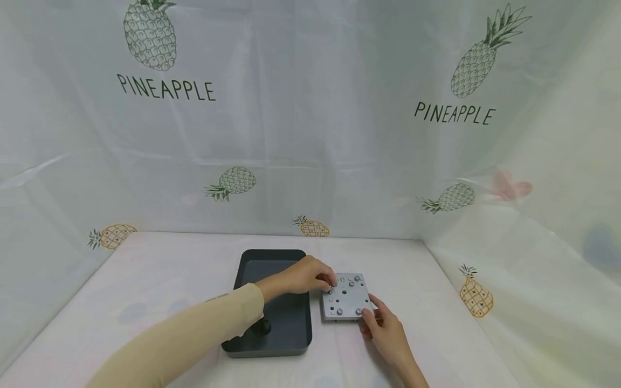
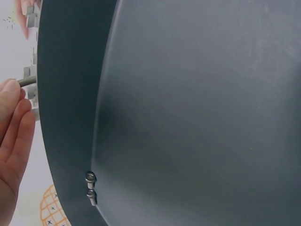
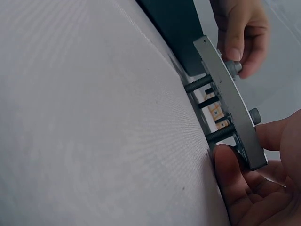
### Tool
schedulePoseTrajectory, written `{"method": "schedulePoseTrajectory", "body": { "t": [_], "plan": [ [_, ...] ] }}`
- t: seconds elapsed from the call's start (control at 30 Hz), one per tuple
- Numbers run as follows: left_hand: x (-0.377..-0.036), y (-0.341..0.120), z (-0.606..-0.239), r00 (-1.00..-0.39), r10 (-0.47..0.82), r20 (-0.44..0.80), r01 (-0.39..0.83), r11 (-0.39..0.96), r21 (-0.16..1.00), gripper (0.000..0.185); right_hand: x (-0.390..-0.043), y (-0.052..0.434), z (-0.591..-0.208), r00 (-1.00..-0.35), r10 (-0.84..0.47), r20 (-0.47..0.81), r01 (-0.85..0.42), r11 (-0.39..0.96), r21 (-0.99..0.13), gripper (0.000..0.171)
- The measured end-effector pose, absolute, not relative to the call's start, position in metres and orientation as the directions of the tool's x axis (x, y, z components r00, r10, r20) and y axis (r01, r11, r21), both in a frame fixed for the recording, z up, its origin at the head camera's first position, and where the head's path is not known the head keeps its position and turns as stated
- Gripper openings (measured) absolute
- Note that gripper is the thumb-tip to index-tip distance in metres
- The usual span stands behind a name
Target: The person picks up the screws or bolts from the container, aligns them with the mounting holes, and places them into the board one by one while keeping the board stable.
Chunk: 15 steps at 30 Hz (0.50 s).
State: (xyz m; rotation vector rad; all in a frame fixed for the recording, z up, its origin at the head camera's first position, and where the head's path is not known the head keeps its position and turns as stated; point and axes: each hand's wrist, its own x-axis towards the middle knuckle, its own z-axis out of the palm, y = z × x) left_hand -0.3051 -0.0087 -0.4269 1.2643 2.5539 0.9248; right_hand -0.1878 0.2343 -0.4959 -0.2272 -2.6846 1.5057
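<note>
The grey plate (image 1: 346,297) was sat on the cloth-covered table (image 1: 145,280), roughly mid-table toward the near edge, just right of the dark tray (image 1: 252,258). Several bolts were seen poking through it, heads on top and threaded shanks underneath, so it was being held up off the cloth a bit (clear enough in the right wrist view).

One bolt (image 3: 233,67) near the plate's far left corner was being pinched by the left hand (image 1: 305,276), fingers curled round its head. The plate's near right corner was gripped by the right hand (image 1: 385,331), thumb under and fingers on top, so both were closed on something rather than spread flat.

For the turning itself, probably best if the plate is kept pinned hard at that corner so it isn't dragged round with the bolt, and the bolt kept square to the hole so the thread isn't crossed. Just a guess from how it was set up.

In the tray, a small dark round thing (image 1: 263,326) was spotted near the sleeve, and two little screws (image 2: 90,186) by the wall in the left wrist view. What the round thing was couldn't be made out. Whether nuts were on the shanks was hidden too, and the left fingertips were mostly cut off in that wrist shot.
</note>
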Motion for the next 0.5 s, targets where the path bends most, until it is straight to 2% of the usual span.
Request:
{"method": "schedulePoseTrajectory", "body": {
  "t": [0.5],
  "plan": [
    [-0.3017, -0.0066, -0.4295, -0.637, 0.760, 0.125, 0.664, 0.459, 0.590, 0.016, -0.1860, 0.2330, -0.4945, -0.989, 0.150, -0.012, 0.089, 0.515, -0.853, 0.054]
  ]
}}
